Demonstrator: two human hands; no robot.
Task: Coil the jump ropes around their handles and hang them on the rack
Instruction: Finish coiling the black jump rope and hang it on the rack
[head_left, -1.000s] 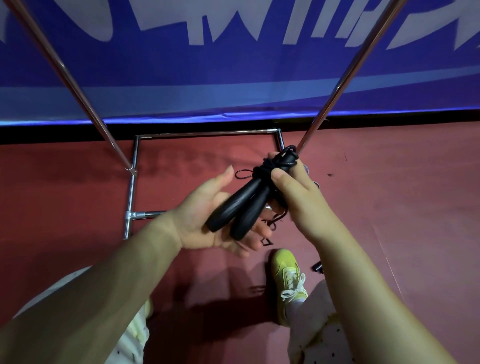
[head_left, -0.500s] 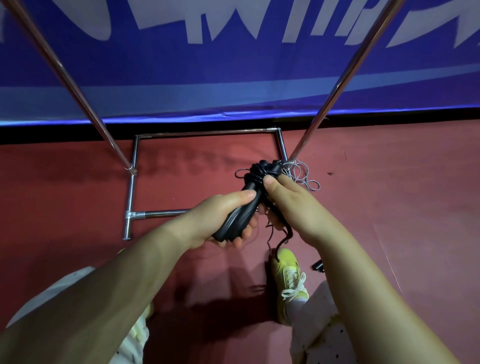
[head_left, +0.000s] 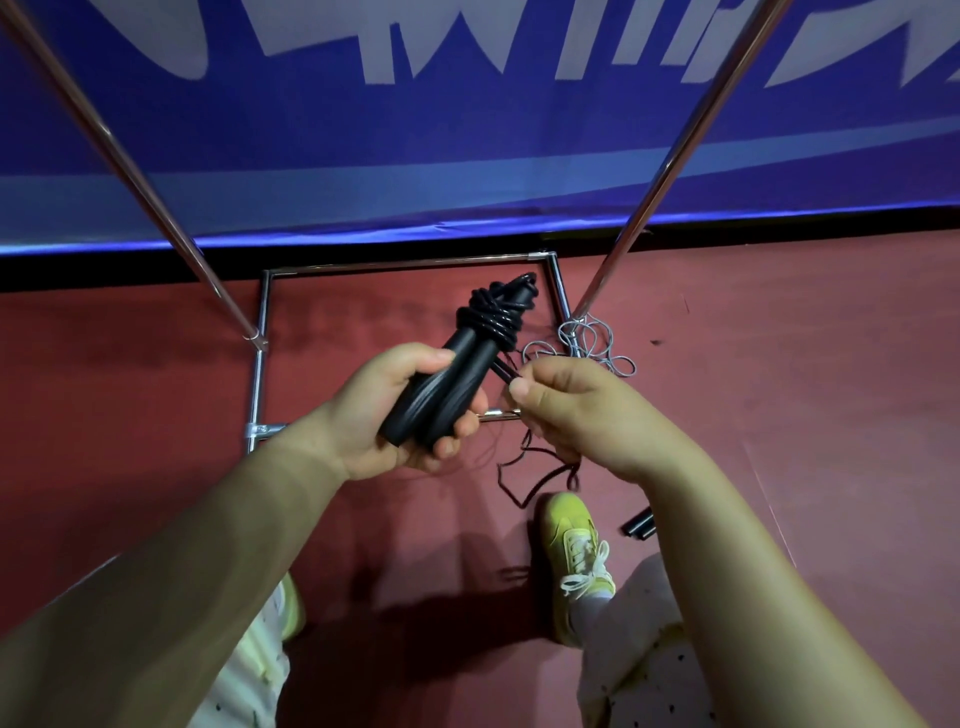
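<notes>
Handles (head_left: 441, 389) of a black jump rope are lying side by side in the left hand (head_left: 395, 410), whose grip is clamping around their near ends, thumb on top and fingers curling underneath. Both handles are matte black, thick at the near end and tapering toward the far end, and they are pointing up and away toward the far right. Glossy black cord (head_left: 491, 319) is sitting in several tight turns around their narrow far ends, forming a knot-like bundle. From that bundle a short doubled length of cord is running to the right hand (head_left: 576, 410), whose grip is pinching it between thumb and curled fingers just right of the handles. Below this hand, loose cord is trailing down in a thin loop toward the red floor (head_left: 779, 395). The whole rope is hanging in mid-air in front of the person, above the base bars of a chrome rack (head_left: 405, 265) whose two uprights are slanting up to the left and right. A grey cord (head_left: 597, 343) is lying tangled on the floor beside the right upright. A yellow-green shoe (head_left: 571, 540) is standing on the near floor.
</notes>
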